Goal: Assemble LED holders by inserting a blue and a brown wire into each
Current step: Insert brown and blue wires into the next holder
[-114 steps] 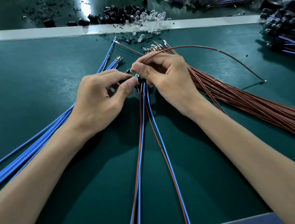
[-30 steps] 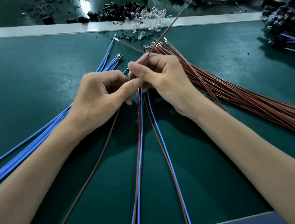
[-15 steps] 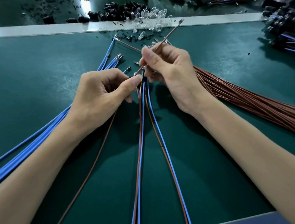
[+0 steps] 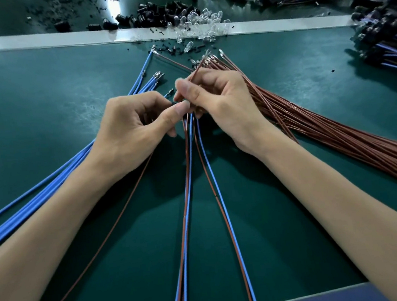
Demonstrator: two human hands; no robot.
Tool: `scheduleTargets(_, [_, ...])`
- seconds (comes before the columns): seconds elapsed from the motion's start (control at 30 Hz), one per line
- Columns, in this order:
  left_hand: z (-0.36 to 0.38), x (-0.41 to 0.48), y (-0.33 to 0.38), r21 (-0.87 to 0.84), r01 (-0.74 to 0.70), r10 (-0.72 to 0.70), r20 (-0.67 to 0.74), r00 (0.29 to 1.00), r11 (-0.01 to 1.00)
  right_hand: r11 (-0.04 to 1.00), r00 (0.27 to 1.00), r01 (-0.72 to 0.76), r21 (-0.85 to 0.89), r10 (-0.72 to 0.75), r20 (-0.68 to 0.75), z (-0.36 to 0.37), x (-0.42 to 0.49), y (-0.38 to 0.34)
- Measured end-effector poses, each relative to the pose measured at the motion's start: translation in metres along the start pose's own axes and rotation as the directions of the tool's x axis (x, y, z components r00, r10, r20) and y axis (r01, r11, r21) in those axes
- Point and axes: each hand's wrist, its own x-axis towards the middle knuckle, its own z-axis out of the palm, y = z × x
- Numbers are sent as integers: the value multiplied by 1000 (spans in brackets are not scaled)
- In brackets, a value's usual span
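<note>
Since half a second ago your right hand (image 4: pixel 222 102) has dropped back against your left hand (image 4: pixel 133 129), and the brown wire's far end no longer pokes out toward the far strip.

That brown wire (image 4: pixel 123 200) is light, thin and springy. It will likely bow if pushed from far back, so pinch it close behind its tip, where your right thumb and forefinger are closed on it now. Its tail runs under your left hand toward the near left corner.

The LED holder (image 4: pixel 173 102) looks a tiny, hard, dark plastic piece, probably slick and easy to flick away. Your left thumb and forefinger nip it, almost wholly hiding it, just beside the right thumb.

Both wrists seem lifted off the table (image 4: pixel 43 92), with the hands turned inward toward each other.

Blue-and-brown pairs (image 4: pixel 188 199) run from between your hands toward you. Loose blue wires (image 4: pixel 52 187) lie left and the brown bundle (image 4: pixel 335 133) right. Spare holders (image 4: pixel 156 12) and clear LEDs (image 4: pixel 203 20) lie along the far strip.
</note>
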Motion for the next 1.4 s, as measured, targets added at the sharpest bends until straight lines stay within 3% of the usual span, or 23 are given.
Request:
scheduleTargets(0.2, [0, 0, -2, 58, -24, 25, -24, 999, 998, 1000, 1000, -10, 22, 11, -24, 2, 0, 0])
scheduleTargets(0.37, [1, 2, -11, 399, -39, 119, -176, 977, 916, 999, 994, -27, 36, 31, -104, 0, 1, 0])
scheduleTargets(0.53, [0, 1, -16, 540, 18, 114, -210, 971, 842, 999, 995, -37, 20, 39, -90, 1, 1, -1])
scheduleTargets(1.13, [-3, 1, -10, 543, 105, 69, -291, 954, 833, 999, 997, -34, 21, 35, -63, 2, 3, 2])
scheduleTargets(1.4, [-5, 0, -8, 464, 127, 24, -306, 952, 877, 997, 997, -43, 68, 47, -59, 2, 3, 3])
